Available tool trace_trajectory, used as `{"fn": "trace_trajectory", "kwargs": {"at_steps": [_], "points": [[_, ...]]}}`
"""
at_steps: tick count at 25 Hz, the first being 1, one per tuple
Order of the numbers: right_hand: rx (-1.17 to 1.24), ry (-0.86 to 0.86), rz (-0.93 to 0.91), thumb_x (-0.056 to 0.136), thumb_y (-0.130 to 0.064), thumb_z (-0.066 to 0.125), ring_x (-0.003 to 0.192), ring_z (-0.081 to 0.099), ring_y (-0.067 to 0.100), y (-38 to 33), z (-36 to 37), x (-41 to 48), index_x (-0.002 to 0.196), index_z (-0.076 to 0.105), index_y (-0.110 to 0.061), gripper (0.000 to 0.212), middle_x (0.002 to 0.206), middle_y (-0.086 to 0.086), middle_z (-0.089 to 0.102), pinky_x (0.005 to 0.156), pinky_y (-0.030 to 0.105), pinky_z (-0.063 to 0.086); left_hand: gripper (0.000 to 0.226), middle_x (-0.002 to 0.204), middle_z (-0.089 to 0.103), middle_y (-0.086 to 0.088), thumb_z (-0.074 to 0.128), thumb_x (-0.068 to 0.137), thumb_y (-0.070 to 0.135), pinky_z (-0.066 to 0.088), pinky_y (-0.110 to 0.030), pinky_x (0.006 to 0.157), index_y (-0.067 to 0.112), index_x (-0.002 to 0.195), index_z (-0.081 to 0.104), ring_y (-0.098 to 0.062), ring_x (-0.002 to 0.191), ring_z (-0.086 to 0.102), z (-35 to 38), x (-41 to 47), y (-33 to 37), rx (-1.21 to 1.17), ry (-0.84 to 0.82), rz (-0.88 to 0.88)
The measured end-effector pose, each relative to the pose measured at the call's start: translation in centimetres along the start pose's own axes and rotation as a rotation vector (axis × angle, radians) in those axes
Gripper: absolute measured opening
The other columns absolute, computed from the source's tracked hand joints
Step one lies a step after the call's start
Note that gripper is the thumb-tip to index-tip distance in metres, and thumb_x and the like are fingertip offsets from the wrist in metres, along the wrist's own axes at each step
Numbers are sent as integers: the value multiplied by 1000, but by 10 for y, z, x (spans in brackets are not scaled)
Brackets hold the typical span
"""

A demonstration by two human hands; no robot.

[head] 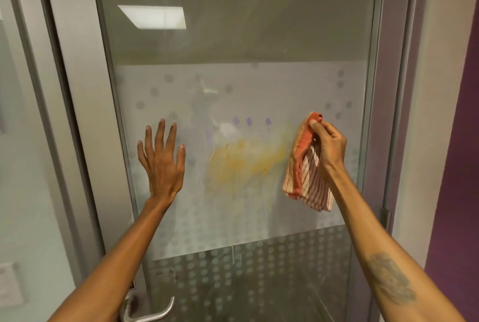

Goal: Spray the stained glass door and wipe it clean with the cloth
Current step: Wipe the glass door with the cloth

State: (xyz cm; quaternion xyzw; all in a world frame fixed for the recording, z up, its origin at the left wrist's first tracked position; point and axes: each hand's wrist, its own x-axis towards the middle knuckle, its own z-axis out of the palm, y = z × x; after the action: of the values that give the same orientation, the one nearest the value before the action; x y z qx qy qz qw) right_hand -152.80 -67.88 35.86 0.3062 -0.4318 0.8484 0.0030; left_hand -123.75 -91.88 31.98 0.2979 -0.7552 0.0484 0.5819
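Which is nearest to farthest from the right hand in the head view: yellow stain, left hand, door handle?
From the right hand, which grips the cloth:
1. Yellow stain, just to its left on the glass.
2. Left hand, beyond the stain, spread open at the glass's left edge.
3. Door handle, far down at the lower left.

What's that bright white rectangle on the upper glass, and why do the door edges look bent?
Head view: the rectangle looks like a ceiling light reflected in the glass door; the door frame bows from wide-angle distortion; the yellow stain looks smeared and soft-edged.
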Motion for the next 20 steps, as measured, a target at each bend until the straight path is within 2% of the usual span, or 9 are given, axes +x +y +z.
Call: {"fn": "trace_trajectory", "kwargs": {"at_steps": [2, 3, 5, 8, 10, 12, 14, 17, 20], "points": [[-51, -38, -39, 74, -36, 81, 73, 64, 12, 5, 17, 15, 85, 79, -19, 20, 78, -5, 71, 75, 33, 51, 58, 172, 13, 2, 31, 107, 43, 3, -56, 128, 26, 162, 25, -28, 161, 3, 10, 9, -2, 27, -9, -5], [-91, -45, -46, 76, -37, 81, 79, 69, 12, 9, 23, 19, 96, 80, -17, 28, 87, -4, 75, 78, 32, 54, 59, 173, 10, 1, 29, 107, 43, 2, -58, 127, 27, 163, 22, -29, 161, 1, 15, 12, -2, 43, -9, -15], [-186, -51, -66, 83, -39, 77, 102, 72, 14, 20, 27, 24, 119, 74, -13, 44, 112, 0, 76, 92, 34, 58, 60, 173, 5, 1, 29, 108, 44, 0, -60, 127, 27, 164, 17, -31, 161, -1, 27, 14, -6, 74, 11, -19], [-279, -56, -159, 93, -36, 66, 120, 64, 17, 34, 23, 27, 129, 67, -12, 42, 126, 0, 70, 108, 42, 50, 59, 173, 2, 3, 26, 109, 44, -1, -60, 126, 28, 164, 14, -30, 161, -3, 42, 14, -15, 104, 72, 6], [-354, -84, -255, 97, -27, 50, 130, 54, 18, 42, 21, 29, 132, 63, -7, 43, 137, 5, 62, 115, 46, 41, 58, 173, 2, 3, 22, 110, 44, 1, -60, 126, 29, 164, 12, -29, 161, -1, 48, 15, -17, 137, 117, -2], [-479, -130, -375, 94, -17, 42, 133, 46, 14, 53, 17, 32, 135, 60, -3, 47, 143, 9, 55, 117, 50, 37, 57, 173, 3, 3, 22, 110, 42, 2, -59, 127, 29, 164, 11, -30, 161, 1, 55, 16, -17, 179, 162, -10], [-583, -145, -487, 95, -15, 46, 131, 41, 11, 63, 13, 34, 138, 58, -5, 45, 143, 10, 52, 115, 56, 36, 57, 173, 3, 3, 23, 110, 41, 2, -58, 127, 29, 165, 10, -30, 161, 2, 60, 16, -19, 215, 198, -2], [-748, -152, -589, 93, -38, 53, 138, 37, 19, 74, 14, 34, 143, 54, -14, 55, 148, 7, 46, 115, 59, 29, 58, 173, 4, 2, 25, 110, 41, 0, -55, 127, 28, 165, 10, -30, 161, 3, 64, 17, -23, 244, 232, 12], [-875, -100, -689, 86, -58, 57, 148, 28, 22, 87, 15, 30, 144, 53, -17, 71, 157, 4, 36, 120, 53, 19, 59, 173, 5, 2, 26, 109, 40, -1, -54, 128, 28, 165, 11, -30, 161, 4, 65, 17, -25, 252, 255, 26]]}}
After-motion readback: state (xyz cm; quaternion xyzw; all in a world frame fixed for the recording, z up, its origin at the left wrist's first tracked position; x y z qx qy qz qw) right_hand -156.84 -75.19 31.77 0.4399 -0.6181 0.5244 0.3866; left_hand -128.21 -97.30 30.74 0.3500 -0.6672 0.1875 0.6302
